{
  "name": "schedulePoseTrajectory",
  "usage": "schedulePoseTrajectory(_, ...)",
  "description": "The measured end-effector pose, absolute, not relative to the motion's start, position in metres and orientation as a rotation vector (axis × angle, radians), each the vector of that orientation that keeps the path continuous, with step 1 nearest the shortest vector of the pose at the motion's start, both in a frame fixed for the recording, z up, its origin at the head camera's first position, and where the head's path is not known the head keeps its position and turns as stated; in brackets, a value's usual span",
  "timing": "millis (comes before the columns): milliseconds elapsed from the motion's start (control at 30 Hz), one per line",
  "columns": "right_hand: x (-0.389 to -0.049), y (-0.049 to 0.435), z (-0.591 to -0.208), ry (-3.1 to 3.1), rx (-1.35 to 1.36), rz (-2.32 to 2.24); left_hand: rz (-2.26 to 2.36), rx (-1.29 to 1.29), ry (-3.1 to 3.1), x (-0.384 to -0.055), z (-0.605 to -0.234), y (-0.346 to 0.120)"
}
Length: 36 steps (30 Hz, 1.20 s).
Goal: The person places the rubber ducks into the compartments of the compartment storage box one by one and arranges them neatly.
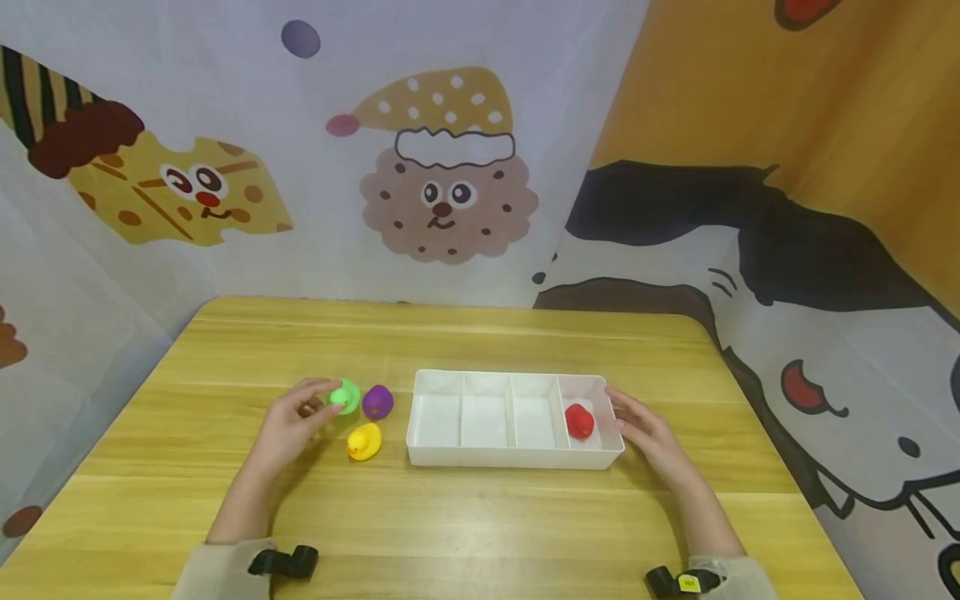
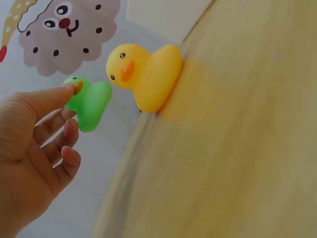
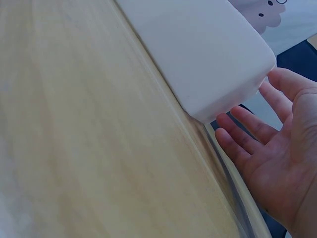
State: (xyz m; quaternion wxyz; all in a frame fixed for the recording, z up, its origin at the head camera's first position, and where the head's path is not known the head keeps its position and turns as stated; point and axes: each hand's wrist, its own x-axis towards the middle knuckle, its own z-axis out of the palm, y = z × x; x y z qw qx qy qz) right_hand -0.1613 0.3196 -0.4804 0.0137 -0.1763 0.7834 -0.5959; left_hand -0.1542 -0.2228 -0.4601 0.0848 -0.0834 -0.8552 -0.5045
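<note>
The left hand [image 1: 288,425] pinches a green duck [image 1: 347,398] between thumb and fingertips, its other fingers loosely bent; whether the duck's base touches the table [image 1: 480,525] cannot be told. The green duck is left of the tray, with a purple toy [image 1: 377,402] just beside it on the tray side and a yellow duck [image 1: 365,442] near, closer to the person. In the left wrist view, the green duck's orange beak lies by the thumb tip. The white tray [image 1: 517,457] stands on the wood-grain table, split by 3 dividers into 4 compartments in a row. A red toy [image 1: 579,422] sits in the rightmost compartment; the other 3 hold nothing. The right hand [image 1: 652,437] is at the tray's right end, its fingers spread wide and gently bent, fingertips at the end wall, gripping nothing. Both forearms wear light sleeves, each with a black device [image 1: 285,563] at the wrist. Behind the table hangs a cloth [image 1: 315,167] printed with cartoon figures.
</note>
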Motion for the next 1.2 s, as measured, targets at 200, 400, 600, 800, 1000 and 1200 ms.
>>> schedulePoseTrajectory(200, -0.161, 0.319, -0.480, 2.444, -0.550, -1.854, -1.458, -0.325, -2.508, -0.153, -0.452, -0.218)
schedulePoseTrajectory(400, -0.160, 0.319, -0.480, 2.451, -0.540, -1.852, -1.462, -0.372, -2.489, -0.150, -0.441, -0.211)
schedulePoseTrajectory(600, -0.160, 0.320, -0.480, 2.463, -0.521, -1.839, -1.496, -0.415, -2.478, -0.147, -0.431, -0.201)
schedulePoseTrajectory(800, -0.160, 0.319, -0.479, 2.457, -0.526, -1.843, -1.475, -0.453, -2.479, -0.137, -0.408, -0.183)
schedulePoseTrajectory(1000, -0.160, 0.319, -0.480, 2.459, -0.529, -1.848, -1.505, -0.485, -2.454, -0.126, -0.383, -0.164)
schedulePoseTrajectory(1200, -0.161, 0.319, -0.479, 2.447, -0.535, -1.857, -1.547, -0.520, -2.438, -0.124, -0.379, -0.151)
